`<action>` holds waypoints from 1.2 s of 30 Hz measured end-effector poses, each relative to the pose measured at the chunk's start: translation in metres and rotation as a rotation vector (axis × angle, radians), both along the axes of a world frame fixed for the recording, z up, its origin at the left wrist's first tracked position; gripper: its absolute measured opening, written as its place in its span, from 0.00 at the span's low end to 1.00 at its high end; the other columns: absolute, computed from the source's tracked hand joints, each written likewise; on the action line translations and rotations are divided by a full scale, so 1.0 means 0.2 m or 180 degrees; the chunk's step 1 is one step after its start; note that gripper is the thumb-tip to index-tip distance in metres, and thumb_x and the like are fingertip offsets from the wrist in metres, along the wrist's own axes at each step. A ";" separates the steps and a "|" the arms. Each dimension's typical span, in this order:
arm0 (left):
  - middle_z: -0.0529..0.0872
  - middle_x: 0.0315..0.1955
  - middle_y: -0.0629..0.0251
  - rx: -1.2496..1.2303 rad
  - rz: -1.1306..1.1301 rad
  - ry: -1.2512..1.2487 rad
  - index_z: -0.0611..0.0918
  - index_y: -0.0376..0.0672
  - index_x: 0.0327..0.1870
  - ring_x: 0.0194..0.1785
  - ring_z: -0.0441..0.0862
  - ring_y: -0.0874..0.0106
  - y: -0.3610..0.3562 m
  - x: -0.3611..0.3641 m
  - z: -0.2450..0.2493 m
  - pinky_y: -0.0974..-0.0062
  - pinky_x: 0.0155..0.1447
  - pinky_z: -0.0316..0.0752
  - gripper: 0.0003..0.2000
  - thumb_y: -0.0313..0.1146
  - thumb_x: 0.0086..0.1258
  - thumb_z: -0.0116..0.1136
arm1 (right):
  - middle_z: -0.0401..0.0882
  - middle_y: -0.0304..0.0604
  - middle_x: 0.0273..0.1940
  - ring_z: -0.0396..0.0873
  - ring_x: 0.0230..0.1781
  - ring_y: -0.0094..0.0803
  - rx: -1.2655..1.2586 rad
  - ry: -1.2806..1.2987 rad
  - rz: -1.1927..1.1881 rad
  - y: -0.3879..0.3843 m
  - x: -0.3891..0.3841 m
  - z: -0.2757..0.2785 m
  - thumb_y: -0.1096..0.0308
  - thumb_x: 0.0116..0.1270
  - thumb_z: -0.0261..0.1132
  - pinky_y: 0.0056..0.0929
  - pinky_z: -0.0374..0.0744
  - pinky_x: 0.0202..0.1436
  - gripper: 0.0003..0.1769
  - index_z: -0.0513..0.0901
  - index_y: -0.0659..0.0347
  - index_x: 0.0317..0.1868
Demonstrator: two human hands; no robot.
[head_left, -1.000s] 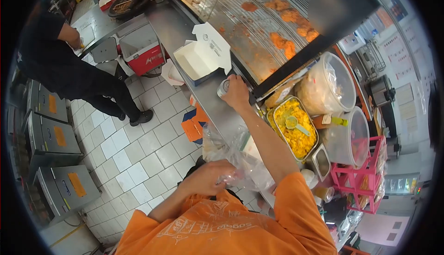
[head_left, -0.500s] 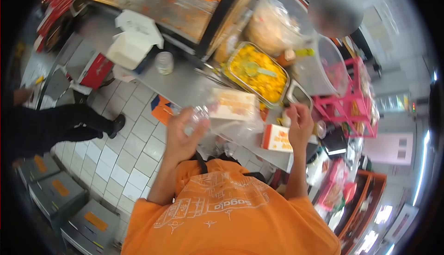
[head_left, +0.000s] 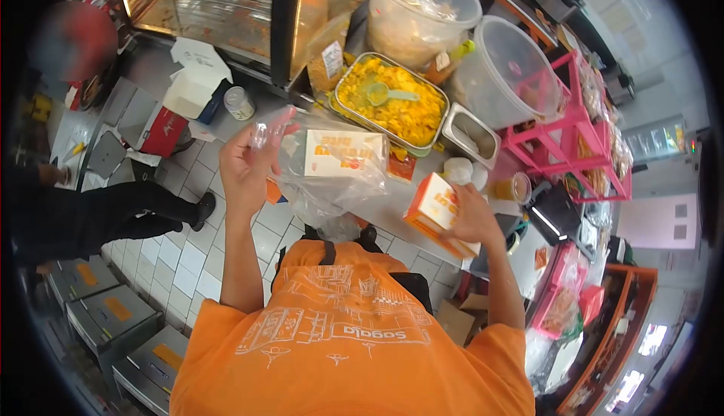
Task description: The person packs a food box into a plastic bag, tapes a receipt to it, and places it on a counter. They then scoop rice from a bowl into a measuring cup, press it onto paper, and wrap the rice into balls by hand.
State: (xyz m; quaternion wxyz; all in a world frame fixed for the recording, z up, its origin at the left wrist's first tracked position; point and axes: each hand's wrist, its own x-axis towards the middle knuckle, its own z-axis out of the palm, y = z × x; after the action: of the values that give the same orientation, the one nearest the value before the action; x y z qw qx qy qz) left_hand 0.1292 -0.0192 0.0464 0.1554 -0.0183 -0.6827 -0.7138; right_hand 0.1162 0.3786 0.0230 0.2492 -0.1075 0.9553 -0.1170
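Observation:
My left hand (head_left: 249, 163) pinches the edge of a clear plastic bag (head_left: 290, 167) and holds it raised at the left. Inside the bag a white food box with orange print (head_left: 345, 153) lies over the counter's front edge. My right hand (head_left: 477, 216) is closed around a second food box (head_left: 435, 203), white on top with orange sides, which is tilted. The fingertips on its far side are hidden. Just beyond the bag stands a metal tray of chopped yellow food (head_left: 411, 110) with a pale green scoop (head_left: 381, 95) in it.
A small metal pan (head_left: 471, 135), large clear tubs (head_left: 504, 76) and a pink rack (head_left: 562, 152) line the counter to the right. An open white carton (head_left: 194, 93) and a can (head_left: 239, 104) stand left. Another person in dark trousers (head_left: 143, 203) is at far left.
My right hand has come down onto the second box and tilted it. My left hand has moved left, spreading the bag edge. The view has shifted.

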 end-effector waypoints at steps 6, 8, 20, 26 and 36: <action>0.85 0.59 0.59 0.0095 -0.0419 -0.0144 0.82 0.36 0.61 0.52 0.87 0.79 -0.07 0.04 -0.04 0.88 0.25 0.71 0.17 0.26 0.73 0.57 | 0.74 0.46 0.63 0.73 0.64 0.37 -0.4386 -0.0536 -0.1473 -0.59 0.02 -0.16 0.63 0.40 0.84 0.38 0.74 0.67 0.54 0.68 0.63 0.69; 0.85 0.60 0.59 0.0160 -0.0443 -0.0224 0.81 0.37 0.63 0.53 0.86 0.81 -0.09 0.03 0.00 0.89 0.25 0.71 0.18 0.25 0.72 0.57 | 0.73 0.47 0.63 0.72 0.64 0.41 -0.4425 -0.0150 -0.1547 -0.86 -0.06 -0.17 0.62 0.43 0.83 0.38 0.73 0.66 0.52 0.68 0.65 0.68; 0.86 0.52 0.50 -0.1486 -0.0456 0.0679 0.75 0.41 0.69 0.27 0.80 0.68 0.05 0.00 0.00 0.73 0.37 0.77 0.28 0.21 0.64 0.57 | 0.63 0.68 0.71 0.64 0.70 0.64 0.0491 0.1327 0.1728 -0.82 -0.40 -0.73 0.54 0.49 0.78 0.55 0.59 0.77 0.52 0.67 0.74 0.70; 0.88 0.36 0.53 -0.0604 -0.0448 0.0963 0.86 0.37 0.49 0.18 0.69 0.74 0.06 0.02 0.07 0.76 0.26 0.67 0.21 0.17 0.52 0.53 | 0.61 0.65 0.73 0.58 0.76 0.60 -0.0137 0.0470 0.0397 -0.52 -0.01 -0.06 0.58 0.34 0.87 0.45 0.63 0.77 0.71 0.54 0.65 0.77; 0.70 0.11 0.64 -0.0749 0.0061 0.1133 0.63 0.39 0.13 0.15 0.61 0.79 0.76 0.04 0.02 0.75 0.22 0.65 0.14 0.15 0.48 0.55 | 0.70 0.54 0.68 0.65 0.72 0.54 -0.0776 0.0493 -0.0104 0.17 0.36 0.24 0.67 0.34 0.87 0.43 0.67 0.73 0.65 0.59 0.54 0.74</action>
State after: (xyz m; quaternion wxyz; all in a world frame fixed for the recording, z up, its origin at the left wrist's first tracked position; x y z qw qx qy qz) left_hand 0.1379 0.1326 0.0502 0.2771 -0.1557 -0.7232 -0.6131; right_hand 0.1874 0.4134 0.0705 0.1578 -0.1301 0.9520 -0.2275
